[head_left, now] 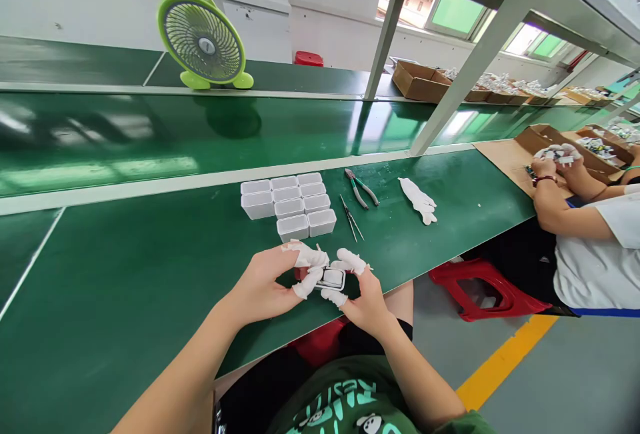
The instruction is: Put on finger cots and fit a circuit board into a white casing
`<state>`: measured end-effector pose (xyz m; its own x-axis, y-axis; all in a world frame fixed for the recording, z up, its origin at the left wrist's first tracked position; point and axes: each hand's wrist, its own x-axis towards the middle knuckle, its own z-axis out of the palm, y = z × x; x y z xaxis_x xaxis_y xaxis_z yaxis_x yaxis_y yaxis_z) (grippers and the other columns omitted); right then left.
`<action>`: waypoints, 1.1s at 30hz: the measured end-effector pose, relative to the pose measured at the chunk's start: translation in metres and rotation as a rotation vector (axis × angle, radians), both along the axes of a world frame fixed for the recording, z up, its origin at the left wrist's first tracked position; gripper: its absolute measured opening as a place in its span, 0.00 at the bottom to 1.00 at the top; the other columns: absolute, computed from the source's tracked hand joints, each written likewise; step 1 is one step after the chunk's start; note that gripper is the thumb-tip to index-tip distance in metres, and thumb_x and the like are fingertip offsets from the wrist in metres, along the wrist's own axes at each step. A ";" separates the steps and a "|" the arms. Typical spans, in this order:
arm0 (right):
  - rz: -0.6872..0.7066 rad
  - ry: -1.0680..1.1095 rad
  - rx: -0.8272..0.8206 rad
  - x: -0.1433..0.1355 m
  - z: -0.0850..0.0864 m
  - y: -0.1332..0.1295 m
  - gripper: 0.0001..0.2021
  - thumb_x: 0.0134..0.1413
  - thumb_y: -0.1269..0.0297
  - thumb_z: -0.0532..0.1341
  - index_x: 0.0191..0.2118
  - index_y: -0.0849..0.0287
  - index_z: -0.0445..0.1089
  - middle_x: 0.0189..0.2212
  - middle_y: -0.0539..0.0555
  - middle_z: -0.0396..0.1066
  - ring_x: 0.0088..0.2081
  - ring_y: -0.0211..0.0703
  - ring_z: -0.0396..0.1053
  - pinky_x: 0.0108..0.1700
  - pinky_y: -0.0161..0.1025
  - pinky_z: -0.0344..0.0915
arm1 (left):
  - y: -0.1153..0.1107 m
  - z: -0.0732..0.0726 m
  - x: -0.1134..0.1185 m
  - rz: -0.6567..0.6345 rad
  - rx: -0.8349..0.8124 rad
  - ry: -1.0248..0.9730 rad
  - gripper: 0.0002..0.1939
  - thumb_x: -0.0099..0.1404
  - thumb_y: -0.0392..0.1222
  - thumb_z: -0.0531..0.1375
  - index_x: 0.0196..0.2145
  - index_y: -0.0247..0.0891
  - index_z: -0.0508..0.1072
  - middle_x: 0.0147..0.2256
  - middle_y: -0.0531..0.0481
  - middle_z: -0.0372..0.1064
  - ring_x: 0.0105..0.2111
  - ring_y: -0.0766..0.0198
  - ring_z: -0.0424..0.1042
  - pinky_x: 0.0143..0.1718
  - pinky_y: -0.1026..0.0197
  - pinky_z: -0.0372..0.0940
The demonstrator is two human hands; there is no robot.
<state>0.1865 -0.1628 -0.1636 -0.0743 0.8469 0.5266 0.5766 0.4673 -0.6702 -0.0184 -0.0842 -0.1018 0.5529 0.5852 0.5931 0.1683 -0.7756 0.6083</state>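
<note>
Just above the front edge of the green table, my left hand [273,281] and my right hand [367,297] hold a small white rectangular case with rounded corners [333,279] between them. White coverings wrap my thumbs and fingertips. Both hands are closed in a pinch, the left at the case's left end and the right at its right side. What lies inside the case is too small to make out. Beyond my hands stands a block of several translucent plastic boxes [293,226]. Right of these lie tweezers [351,219] and green-handled cutting pliers [361,189].
A white glove [418,199] lies farther right on the table [150,274]. A green fan [205,41] stands on the back ledge. A metal post [450,81] rises from the table's back. At right, a co-worker [595,241] handles parts by cardboard boxes [550,147]; a red stool [480,291] is below.
</note>
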 end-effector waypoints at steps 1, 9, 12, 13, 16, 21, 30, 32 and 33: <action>-0.015 0.004 0.006 0.000 -0.001 0.000 0.29 0.58 0.62 0.68 0.64 0.55 0.61 0.45 0.58 0.79 0.46 0.49 0.77 0.52 0.48 0.74 | 0.000 0.000 0.000 0.000 0.004 -0.005 0.07 0.63 0.31 0.59 0.35 0.41 0.73 0.26 0.55 0.73 0.25 0.69 0.67 0.30 0.67 0.66; 0.000 0.001 0.089 -0.002 -0.002 0.001 0.19 0.60 0.64 0.67 0.56 0.53 0.68 0.42 0.57 0.80 0.43 0.49 0.78 0.45 0.45 0.76 | -0.002 0.005 -0.001 -0.051 -0.021 -0.048 0.08 0.61 0.29 0.60 0.34 0.41 0.72 0.24 0.56 0.69 0.25 0.69 0.65 0.29 0.67 0.64; -0.007 -0.037 0.084 -0.001 -0.003 0.001 0.28 0.61 0.63 0.65 0.65 0.53 0.59 0.45 0.58 0.79 0.44 0.50 0.78 0.46 0.46 0.77 | 0.000 0.002 0.000 -0.091 -0.158 -0.079 0.07 0.61 0.29 0.61 0.35 0.40 0.74 0.24 0.55 0.69 0.25 0.69 0.66 0.30 0.66 0.66; -0.011 -0.043 0.092 -0.001 -0.004 0.001 0.30 0.62 0.62 0.65 0.66 0.54 0.57 0.46 0.58 0.79 0.45 0.50 0.78 0.47 0.46 0.77 | 0.002 0.001 0.001 -0.097 -0.230 -0.094 0.06 0.62 0.30 0.61 0.34 0.39 0.75 0.25 0.55 0.69 0.25 0.69 0.66 0.30 0.66 0.66; -0.023 -0.058 0.106 0.000 -0.007 0.000 0.28 0.62 0.61 0.65 0.64 0.55 0.58 0.46 0.59 0.78 0.47 0.51 0.78 0.47 0.46 0.78 | 0.006 -0.002 0.006 -0.089 -0.484 -0.150 0.01 0.63 0.36 0.63 0.33 0.37 0.75 0.26 0.52 0.70 0.24 0.69 0.68 0.27 0.66 0.68; 0.007 -0.045 0.116 -0.001 -0.007 0.002 0.25 0.60 0.66 0.65 0.61 0.53 0.61 0.45 0.59 0.78 0.46 0.52 0.78 0.48 0.48 0.78 | 0.009 -0.007 0.015 -0.026 -0.677 -0.151 0.09 0.64 0.44 0.63 0.35 0.35 0.79 0.27 0.48 0.74 0.24 0.67 0.70 0.26 0.64 0.69; 0.135 -0.103 0.079 0.005 0.000 0.001 0.22 0.61 0.70 0.64 0.60 0.52 0.69 0.54 0.62 0.76 0.56 0.52 0.75 0.55 0.48 0.76 | 0.014 -0.010 0.016 0.095 -0.537 -0.130 0.10 0.61 0.45 0.64 0.36 0.36 0.80 0.25 0.51 0.73 0.22 0.69 0.66 0.25 0.66 0.66; 0.138 -0.130 0.090 0.006 0.000 0.000 0.23 0.61 0.70 0.64 0.61 0.52 0.69 0.55 0.62 0.75 0.57 0.52 0.74 0.56 0.48 0.75 | 0.016 -0.010 0.015 0.126 -0.555 -0.174 0.11 0.60 0.44 0.65 0.39 0.36 0.80 0.27 0.51 0.73 0.23 0.69 0.67 0.26 0.65 0.68; 0.136 -0.129 0.096 0.006 0.000 0.000 0.23 0.61 0.71 0.64 0.62 0.52 0.69 0.55 0.62 0.75 0.57 0.52 0.74 0.56 0.48 0.75 | 0.017 -0.009 0.014 0.152 -0.571 -0.199 0.12 0.60 0.44 0.65 0.40 0.36 0.79 0.28 0.51 0.73 0.23 0.69 0.68 0.25 0.66 0.68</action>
<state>0.1926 -0.1627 -0.1641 -0.2562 0.7706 0.5835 0.5819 0.6050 -0.5435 -0.0047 -0.0673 -0.1112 0.3492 0.9040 0.2466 0.0920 -0.2950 0.9511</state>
